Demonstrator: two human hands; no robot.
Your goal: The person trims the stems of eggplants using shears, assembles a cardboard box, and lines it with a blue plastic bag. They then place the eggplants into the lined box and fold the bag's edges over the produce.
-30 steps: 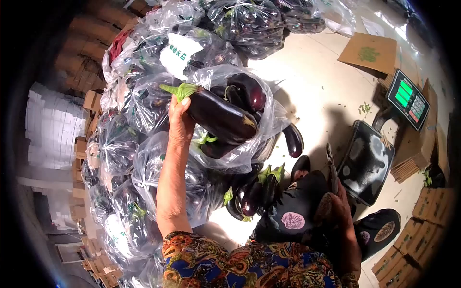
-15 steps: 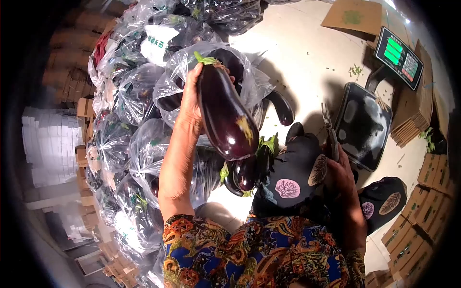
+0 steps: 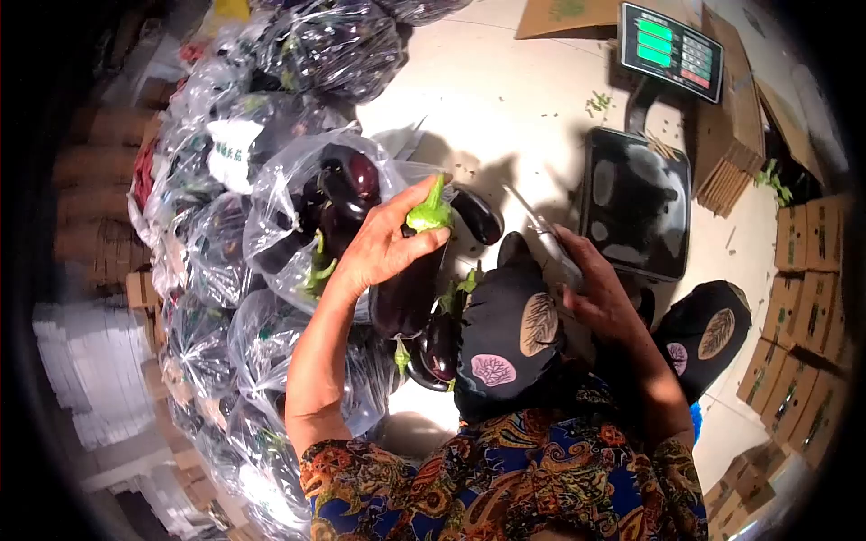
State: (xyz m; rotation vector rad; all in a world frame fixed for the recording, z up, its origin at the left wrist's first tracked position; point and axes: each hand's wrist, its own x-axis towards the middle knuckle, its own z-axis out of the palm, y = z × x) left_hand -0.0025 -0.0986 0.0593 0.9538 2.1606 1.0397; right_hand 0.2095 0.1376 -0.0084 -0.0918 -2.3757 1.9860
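My left hand (image 3: 383,248) grips a dark purple eggplant (image 3: 406,293) near its green stem (image 3: 429,215), holding it upright with the stem end up, just right of an open plastic bag of eggplants (image 3: 307,212). My right hand (image 3: 591,288) holds a pair of scissors (image 3: 546,236) with the blades pointing up and left toward the stem. Below the held eggplant, a few loose eggplants (image 3: 437,347) lie on the floor beside my knee (image 3: 505,334).
Several tied clear bags of eggplants (image 3: 225,298) are piled on the left. One loose eggplant (image 3: 476,215) lies on the pale floor. A black platform scale (image 3: 636,203) with a green-lit display (image 3: 672,50) stands to the right, among cardboard boxes (image 3: 803,298).
My left hand brought the eggplant out of the bag, turned it stem-up and lowered it toward my lap. My right hand with the scissors rose toward the stem.
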